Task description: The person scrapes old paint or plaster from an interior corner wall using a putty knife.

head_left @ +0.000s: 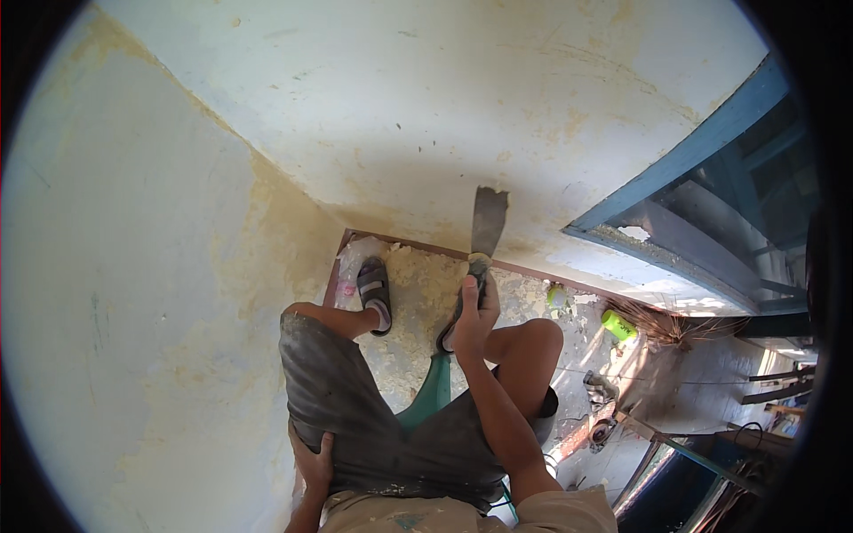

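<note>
A scraper (490, 218) with a wide grey blade, rough at its tip, stands upright in my right hand (475, 322). The fingers are closed round its dark handle, and the thumb lies along it. Its blade shows against the lower part of the stained white wall (426, 115); whether it touches the wall I cannot tell. On the side of my left thigh, over the dark shorts (329, 377), rests my left hand (311, 457), with thumb and fingers apart and nothing in it.
Peeled flakes litter the floor (404, 302) along the wall's foot. A clear plastic bag (354, 256) lies in the corner beside my sandal (374, 289). Under me is a green seat (433, 391). To the right are a blue window frame (675, 151), a bright green container (619, 325) and a stick broom (671, 327).
</note>
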Demonstrator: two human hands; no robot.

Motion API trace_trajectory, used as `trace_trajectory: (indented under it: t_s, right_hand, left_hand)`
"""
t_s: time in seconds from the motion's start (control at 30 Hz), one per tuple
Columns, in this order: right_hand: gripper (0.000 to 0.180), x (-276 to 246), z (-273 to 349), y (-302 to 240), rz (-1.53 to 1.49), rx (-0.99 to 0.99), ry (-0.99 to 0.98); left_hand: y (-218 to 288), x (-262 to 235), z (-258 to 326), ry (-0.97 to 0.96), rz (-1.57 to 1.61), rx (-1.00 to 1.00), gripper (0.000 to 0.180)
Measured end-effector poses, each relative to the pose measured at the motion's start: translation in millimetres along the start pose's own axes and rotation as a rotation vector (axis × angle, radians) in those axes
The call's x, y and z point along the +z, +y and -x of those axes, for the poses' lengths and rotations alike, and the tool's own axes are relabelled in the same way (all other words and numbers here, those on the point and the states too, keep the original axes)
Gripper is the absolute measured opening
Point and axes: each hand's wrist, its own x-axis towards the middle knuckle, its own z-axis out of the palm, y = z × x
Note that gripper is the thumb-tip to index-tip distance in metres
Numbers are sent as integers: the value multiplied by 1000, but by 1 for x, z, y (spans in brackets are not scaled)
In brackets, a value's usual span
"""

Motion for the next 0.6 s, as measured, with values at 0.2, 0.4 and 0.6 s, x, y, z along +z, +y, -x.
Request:
trace_trajectory:
  t_s: [0.2, 0.4, 0.6]
  right_hand:
    - [24, -7, 3, 52, -208, 511, 103]
    - [24, -13, -32, 118, -39, 943, -138]
    - [23, 4, -21, 61, 19, 521, -194]
  left_hand:
    - [-1, 0, -1, 3, 44, 14, 85]
    - [-1, 1, 2, -5, 62, 2, 85]
    - [-7, -5, 5, 88, 22, 62, 83]
